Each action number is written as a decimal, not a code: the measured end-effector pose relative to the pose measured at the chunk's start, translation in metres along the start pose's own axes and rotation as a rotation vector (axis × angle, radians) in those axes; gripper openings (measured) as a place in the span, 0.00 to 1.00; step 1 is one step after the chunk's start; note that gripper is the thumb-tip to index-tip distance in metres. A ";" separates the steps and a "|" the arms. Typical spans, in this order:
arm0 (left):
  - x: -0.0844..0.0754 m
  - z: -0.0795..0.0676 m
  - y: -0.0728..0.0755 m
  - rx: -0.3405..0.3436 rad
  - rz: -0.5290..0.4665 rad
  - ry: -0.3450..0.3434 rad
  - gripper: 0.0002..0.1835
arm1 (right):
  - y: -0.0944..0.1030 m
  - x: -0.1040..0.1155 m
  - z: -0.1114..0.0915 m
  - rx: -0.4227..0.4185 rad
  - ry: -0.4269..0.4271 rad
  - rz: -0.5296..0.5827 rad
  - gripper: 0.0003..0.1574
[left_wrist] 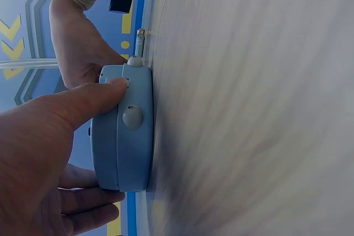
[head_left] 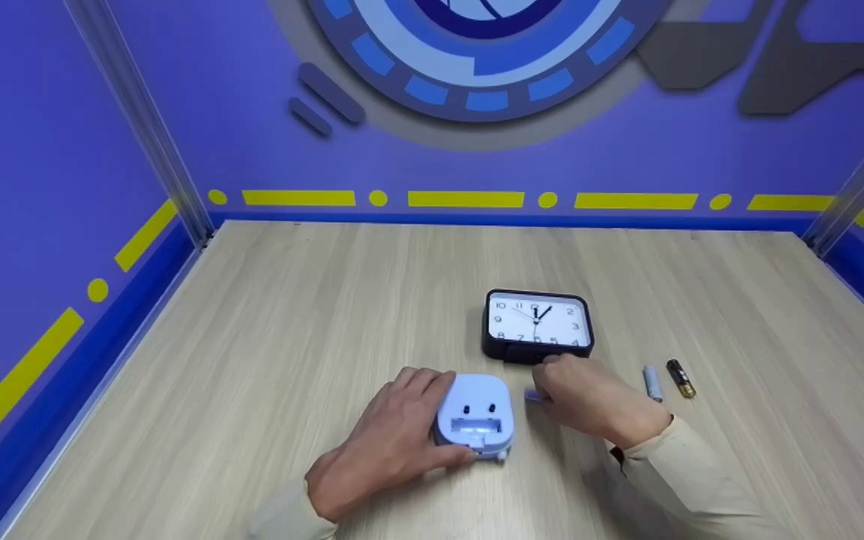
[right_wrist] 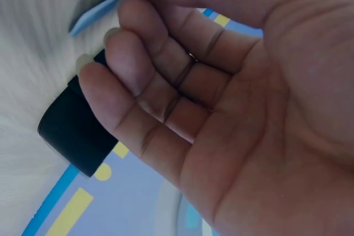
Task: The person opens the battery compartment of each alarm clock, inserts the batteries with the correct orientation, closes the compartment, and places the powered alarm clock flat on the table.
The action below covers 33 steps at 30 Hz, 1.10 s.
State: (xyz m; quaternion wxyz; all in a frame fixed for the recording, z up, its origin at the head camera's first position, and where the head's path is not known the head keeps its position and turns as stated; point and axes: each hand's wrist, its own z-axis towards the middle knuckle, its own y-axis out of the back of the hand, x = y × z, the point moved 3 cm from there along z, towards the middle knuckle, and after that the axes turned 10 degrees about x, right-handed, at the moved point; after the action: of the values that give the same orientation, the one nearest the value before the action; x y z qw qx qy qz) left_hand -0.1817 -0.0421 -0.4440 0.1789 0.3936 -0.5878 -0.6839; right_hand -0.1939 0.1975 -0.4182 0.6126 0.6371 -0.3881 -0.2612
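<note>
A small light blue alarm clock [head_left: 475,391] lies back up on the table, two black knobs and an uncovered battery compartment [head_left: 477,427] showing. My left hand [head_left: 394,427] grips it from the left, thumb at the near side and fingers round the far edge. In the left wrist view, the thumb presses the clock's side [left_wrist: 135,153] near a rounded grey foot [left_wrist: 132,118]. To the right of it, my right hand [head_left: 589,394] pinches a thin light blue battery cover [right_wrist: 99,15] between thumb and forefinger, close over the table; the other fingers are loosely bent.
A black rectangular clock [head_left: 538,322] with a white dial lies just beyond my right hand. To the right are a grey battery [head_left: 652,383] and a black-and-gold battery [head_left: 680,378] on the wooden table [head_left: 312,315]. Blue-purple panels [head_left: 252,157] stand behind and at both sides.
</note>
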 end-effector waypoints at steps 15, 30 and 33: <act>0.001 0.000 0.000 -0.009 -0.007 -0.010 0.49 | 0.012 0.013 -0.001 -0.193 0.092 0.002 0.12; 0.000 0.000 0.001 -0.002 -0.008 -0.008 0.48 | 0.016 0.041 0.000 -0.278 0.201 -0.021 0.14; 0.000 0.000 0.001 0.009 -0.002 -0.001 0.48 | 0.014 0.045 0.000 -0.297 0.242 -0.019 0.15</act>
State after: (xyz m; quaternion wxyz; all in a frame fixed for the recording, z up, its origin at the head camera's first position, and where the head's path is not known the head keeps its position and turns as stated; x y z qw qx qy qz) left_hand -0.1816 -0.0422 -0.4432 0.1759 0.3945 -0.5904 -0.6818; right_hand -0.1713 0.1617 -0.3979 0.7397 0.5700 -0.2626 -0.2429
